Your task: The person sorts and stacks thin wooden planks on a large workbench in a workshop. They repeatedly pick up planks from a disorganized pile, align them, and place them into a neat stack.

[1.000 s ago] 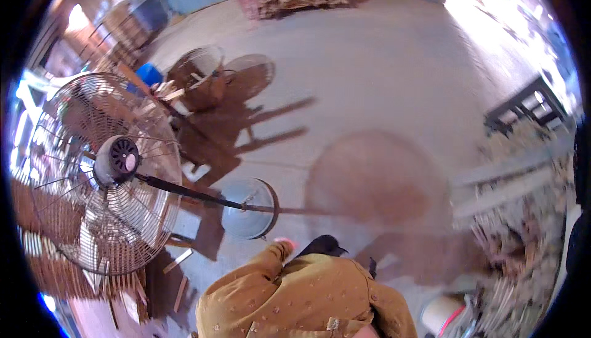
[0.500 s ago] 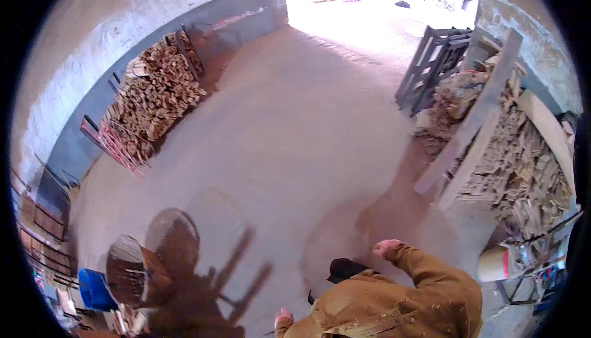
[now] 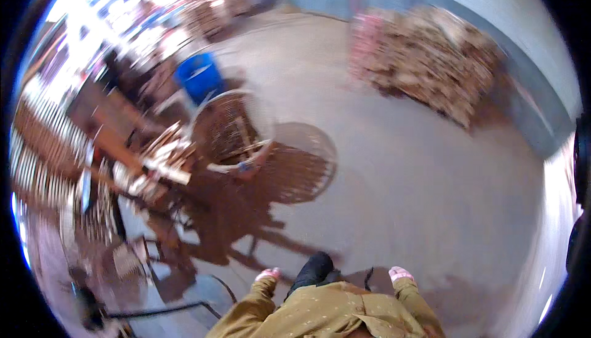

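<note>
My left hand point(image 3: 268, 273) hangs in front of my tan jacket point(image 3: 332, 310), left of my dark trouser leg point(image 3: 313, 269). My right hand point(image 3: 401, 273) hangs on the other side, above the concrete floor. Nothing is seen in either hand, and motion smears the fingers. Ahead and to the left stands a round basket point(image 3: 266, 130) with some thin wood pieces inside; it is the large thing nearest my left hand. Behind it is a blue bucket point(image 3: 200, 76).
A stack of wooden sticks point(image 3: 431, 55) lies along the wall at the far right. Loose wood offcuts point(image 3: 169, 150) and a wooden board point(image 3: 117, 147) are at the left. A dark metal bar point(image 3: 163, 309) reaches in at the lower left. Concrete floor point(image 3: 394, 178) spreads ahead.
The view has swung left. The bright doorway ahead is gone from view, the stick stack now lies to the right, and the basket and blue bucket are closer. Both arms now hang down.
</note>
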Available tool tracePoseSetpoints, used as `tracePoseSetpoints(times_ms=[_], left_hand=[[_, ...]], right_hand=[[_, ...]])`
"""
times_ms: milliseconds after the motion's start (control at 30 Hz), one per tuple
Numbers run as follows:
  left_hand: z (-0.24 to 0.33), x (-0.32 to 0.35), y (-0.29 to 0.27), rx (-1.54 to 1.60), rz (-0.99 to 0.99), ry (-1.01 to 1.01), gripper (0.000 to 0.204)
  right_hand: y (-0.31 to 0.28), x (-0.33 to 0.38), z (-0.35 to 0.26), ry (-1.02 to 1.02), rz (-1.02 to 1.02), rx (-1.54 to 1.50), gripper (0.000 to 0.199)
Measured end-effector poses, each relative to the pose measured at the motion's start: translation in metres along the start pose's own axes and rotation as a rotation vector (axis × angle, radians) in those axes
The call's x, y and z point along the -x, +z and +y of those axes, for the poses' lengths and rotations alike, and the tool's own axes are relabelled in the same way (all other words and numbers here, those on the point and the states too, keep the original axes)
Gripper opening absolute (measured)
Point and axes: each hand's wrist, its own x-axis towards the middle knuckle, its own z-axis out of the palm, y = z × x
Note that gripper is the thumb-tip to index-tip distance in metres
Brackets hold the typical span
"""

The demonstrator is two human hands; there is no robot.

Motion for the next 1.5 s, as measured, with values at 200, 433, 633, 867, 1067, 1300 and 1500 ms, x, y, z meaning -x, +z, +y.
tracePoseSetpoints(times_ms=[200,433,633,867,1067,1300,1500], left_hand=[[0.108,-0.081,-0.117,0.116,-0.164,-0.186,0.045],[0.44,-0.198,-0.356,0.349,-0.206,0.298,0.062],[0.61,-0.416,-0.507,0.392,0.034,0.487,0.053],[0.524,-0.615,-0.57,0.134,-0.035,0.27,0.056],[0.502,-0.714,-0.663,0.85,-0.113,-0.595,0.046],[0.556,-0.915,-0.883,0.274,-0.025,-0.021,0.057],[0.747,-1.075,-1.294,0.653,0.27,0.134,0.063]], right_hand=[[-0.175,-0.252,-0.107,-0.112,0.222,-0.243,0.042],[-0.208,-0.433,-0.226,-0.15,-0.253,0.235,0.03],[-0.286,-0.617,-0.376,-0.17,-0.371,0.342,0.031],[-0.452,-0.881,-0.644,-0.637,-0.166,0.786,0.032],[-0.632,-1.108,-0.945,-0.641,0.295,0.169,0.029],[-0.601,-1.142,-1.191,-0.777,-0.219,0.357,0.031],[-0.601,-1.248,-1.304,-0.504,-0.443,0.581,0.036]])
